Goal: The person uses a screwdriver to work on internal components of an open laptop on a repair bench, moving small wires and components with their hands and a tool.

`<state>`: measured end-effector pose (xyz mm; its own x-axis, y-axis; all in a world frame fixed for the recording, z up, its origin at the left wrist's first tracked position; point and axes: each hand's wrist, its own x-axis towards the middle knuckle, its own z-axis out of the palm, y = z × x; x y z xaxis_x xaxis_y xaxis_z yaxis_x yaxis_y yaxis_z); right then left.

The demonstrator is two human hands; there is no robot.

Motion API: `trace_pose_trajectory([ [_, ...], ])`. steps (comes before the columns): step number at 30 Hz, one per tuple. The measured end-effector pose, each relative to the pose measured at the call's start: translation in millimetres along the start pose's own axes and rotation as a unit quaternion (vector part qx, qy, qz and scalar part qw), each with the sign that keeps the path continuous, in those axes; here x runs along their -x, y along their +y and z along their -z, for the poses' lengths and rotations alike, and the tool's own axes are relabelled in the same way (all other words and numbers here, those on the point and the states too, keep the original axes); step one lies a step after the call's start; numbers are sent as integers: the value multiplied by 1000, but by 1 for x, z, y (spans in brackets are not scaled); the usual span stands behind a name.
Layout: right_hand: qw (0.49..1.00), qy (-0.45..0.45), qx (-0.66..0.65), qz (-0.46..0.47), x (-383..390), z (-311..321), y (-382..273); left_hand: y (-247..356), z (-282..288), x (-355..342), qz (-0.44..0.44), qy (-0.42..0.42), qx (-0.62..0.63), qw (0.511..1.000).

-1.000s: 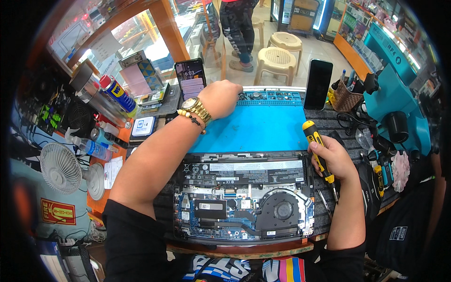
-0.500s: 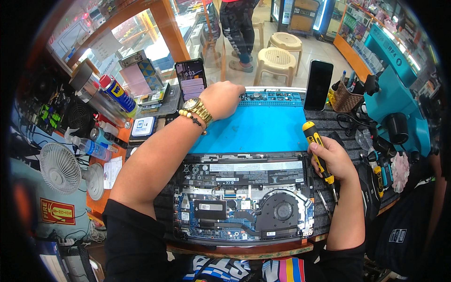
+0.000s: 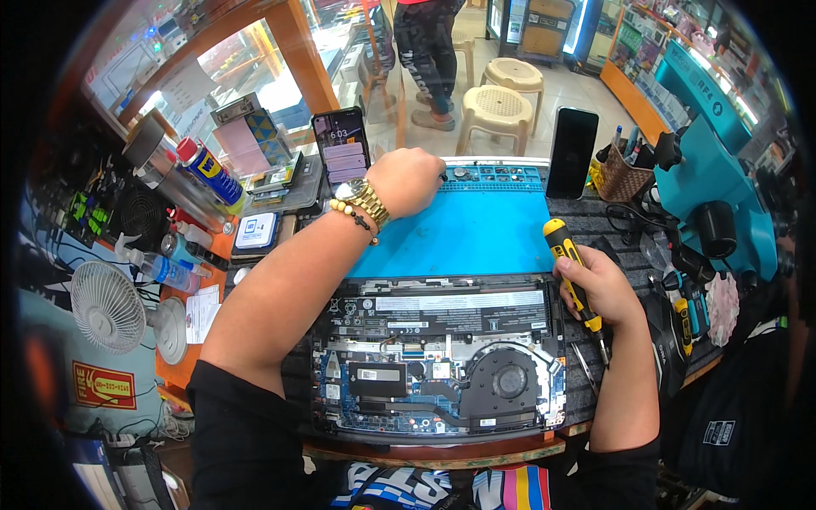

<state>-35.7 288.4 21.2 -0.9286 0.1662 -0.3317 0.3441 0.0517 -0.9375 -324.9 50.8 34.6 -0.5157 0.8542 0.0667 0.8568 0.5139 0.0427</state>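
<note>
An opened laptop (image 3: 365, 416) lies in front of me, its battery (image 3: 459, 316), blue circuit board and round fan (image 3: 511, 382) exposed. Beyond it is a blue repair mat (image 3: 476, 234) with small-parts compartments along its far edge. My left hand (image 3: 408, 183) reaches over to those compartments at their left end; its fingers are bent together, and whatever they pinch is too small and hidden to name. A yellow and black screwdriver (image 3: 567, 263) is gripped in my right hand (image 3: 599, 289), beside the laptop's right edge, tip pointing down. Below that tip, tweezers (image 3: 585, 364) rest on the dark ribbed surface.
Two phones stand upright, one lit (image 3: 342, 144) and one dark (image 3: 572, 153). On the left are a spray can (image 3: 208, 172), a small fan (image 3: 109, 306) and bottles. On the right stand a pen basket (image 3: 623, 174) and a teal microscope (image 3: 701, 170). A person (image 3: 425, 64) stands beyond the counter.
The view has shifted slightly. My left hand stays at the compartments, with a small dark bit now showing by its fingertips. My right hand keeps the screwdriver in nearly the same position.
</note>
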Motion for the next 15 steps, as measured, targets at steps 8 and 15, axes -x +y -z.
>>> trace_pose_trajectory([
  [8,1000,1,0,-10,0,1,0,5,-3,3,-15,45,32,998],
  [15,1000,-1,-3,-10,1,0,-3,5,1,-2,-16,20,-2,1000],
])
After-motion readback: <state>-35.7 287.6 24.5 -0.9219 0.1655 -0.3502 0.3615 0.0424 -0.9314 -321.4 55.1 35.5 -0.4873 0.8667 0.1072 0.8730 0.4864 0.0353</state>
